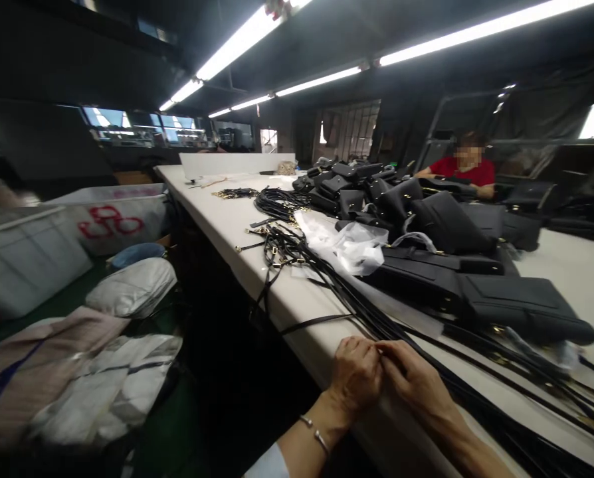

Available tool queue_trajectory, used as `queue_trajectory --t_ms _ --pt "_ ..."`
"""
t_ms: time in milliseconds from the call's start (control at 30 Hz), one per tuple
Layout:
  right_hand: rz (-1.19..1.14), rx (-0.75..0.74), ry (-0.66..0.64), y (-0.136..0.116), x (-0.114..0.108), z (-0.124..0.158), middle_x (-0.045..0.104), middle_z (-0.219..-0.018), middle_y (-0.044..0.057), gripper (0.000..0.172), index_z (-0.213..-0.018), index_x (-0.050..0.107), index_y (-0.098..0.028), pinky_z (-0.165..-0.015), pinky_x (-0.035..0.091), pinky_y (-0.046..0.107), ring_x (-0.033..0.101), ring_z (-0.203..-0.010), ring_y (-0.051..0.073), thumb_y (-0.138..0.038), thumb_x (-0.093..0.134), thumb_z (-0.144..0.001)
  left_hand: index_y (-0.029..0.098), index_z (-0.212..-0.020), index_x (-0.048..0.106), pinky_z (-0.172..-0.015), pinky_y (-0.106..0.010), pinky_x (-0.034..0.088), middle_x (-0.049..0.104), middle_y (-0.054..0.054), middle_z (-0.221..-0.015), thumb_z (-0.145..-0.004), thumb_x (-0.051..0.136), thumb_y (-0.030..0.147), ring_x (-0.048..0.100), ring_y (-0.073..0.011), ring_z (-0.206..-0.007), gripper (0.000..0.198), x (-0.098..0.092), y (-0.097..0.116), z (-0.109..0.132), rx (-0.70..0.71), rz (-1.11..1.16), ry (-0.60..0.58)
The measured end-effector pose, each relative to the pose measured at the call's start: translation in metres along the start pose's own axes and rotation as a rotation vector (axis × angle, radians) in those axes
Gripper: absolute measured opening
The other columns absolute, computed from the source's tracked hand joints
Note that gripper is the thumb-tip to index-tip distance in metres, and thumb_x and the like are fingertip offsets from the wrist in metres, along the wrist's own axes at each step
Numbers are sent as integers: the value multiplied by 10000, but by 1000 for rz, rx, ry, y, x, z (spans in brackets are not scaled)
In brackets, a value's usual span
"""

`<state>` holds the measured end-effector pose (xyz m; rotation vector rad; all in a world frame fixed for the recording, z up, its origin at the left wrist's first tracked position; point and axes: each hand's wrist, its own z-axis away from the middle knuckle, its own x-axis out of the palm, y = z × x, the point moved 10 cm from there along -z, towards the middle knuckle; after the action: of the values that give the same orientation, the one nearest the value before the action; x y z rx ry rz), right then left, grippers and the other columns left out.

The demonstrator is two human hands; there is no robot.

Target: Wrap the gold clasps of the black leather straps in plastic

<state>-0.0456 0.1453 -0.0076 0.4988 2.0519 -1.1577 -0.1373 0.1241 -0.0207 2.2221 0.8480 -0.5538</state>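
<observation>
At the near edge of the long table, my left hand point(357, 373) is curled closed, a bracelet on its wrist. My right hand point(415, 373) meets it, fingers pinched against the left fingertips. Whatever lies between them is too small or hidden to name. Just beyond my hands runs a bundle of long black straps point(361, 302), with gold-coloured buckles point(276, 252) at the far end. One loose strap point(317, 322) hangs over the table edge. Crumpled white wrapping point(351, 244) lies beside the bundle, against black handbags point(411, 275).
Black bags point(391, 196) are heaped along the white table point(212, 226). Across it sits a person in a red top point(481, 174). To the left on the floor are white bins point(28, 259), a blue basin point(137, 253) and wrapped bundles point(112, 378).
</observation>
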Motion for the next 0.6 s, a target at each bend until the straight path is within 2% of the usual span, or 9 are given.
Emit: queue_trajectory --t_ms 100,133,200,300,433,533,600 --pt "66 -84 157 17 5 10 699 -1045 82 306 -1121 655 -213 -879 567 347 697 -937 219 -325 438 -936 180 -954 677 -862 -386 522 711 -112 -977 -891 510 146 645 -241 -938 182 -12 0 1 -16 92 23" --pt "97 -112 162 20 8 13 695 -1039 74 296 -1119 655 -221 -871 571 343 699 -925 216 -328 448 -936 187 -955 685 -890 -372 520 710 -110 -1010 -892 513 151 643 -233 -974 187 -22 -6 2 -68 169 67" --pt "154 -148 142 22 13 18 686 -1026 61 273 -1091 668 -240 -858 574 333 697 -915 212 -326 460 -936 198 -940 698 -959 -375 494 698 -106 -1061 -893 529 183 626 -233 -1043 177 -45 -32 14 -251 351 205" --pt "206 -156 116 20 16 21 671 -1026 59 268 -1040 687 -255 -843 572 332 685 -920 213 -338 450 -946 194 -939 685 -945 -389 490 680 -94 -1000 -912 543 283 631 -236 -994 170 -72 -96 55 -606 518 411" --pt "251 -167 118 19 18 24 667 -1035 57 262 -1014 690 -265 -854 560 350 668 -946 225 -351 452 -943 145 -1011 631 -678 -295 529 657 -61 -864 -953 510 329 648 -172 -743 228 -80 -196 135 -1062 596 564" --pt "272 -223 133 21 21 24 679 -1034 54 251 -1008 689 -270 -856 560 342 669 -943 225 -364 466 -941 134 -1022 625 -656 -306 547 660 -35 -894 -957 571 340 640 -149 -720 223 -70 -256 183 -1320 676 557" --pt "286 -276 158 20 20 23 689 -1011 47 232 -996 687 -274 -821 569 316 680 -909 214 -368 483 -935 138 -1073 625 -719 -348 570 668 -49 -993 -948 602 338 656 -168 -807 237 -65 -284 196 -1392 727 524"
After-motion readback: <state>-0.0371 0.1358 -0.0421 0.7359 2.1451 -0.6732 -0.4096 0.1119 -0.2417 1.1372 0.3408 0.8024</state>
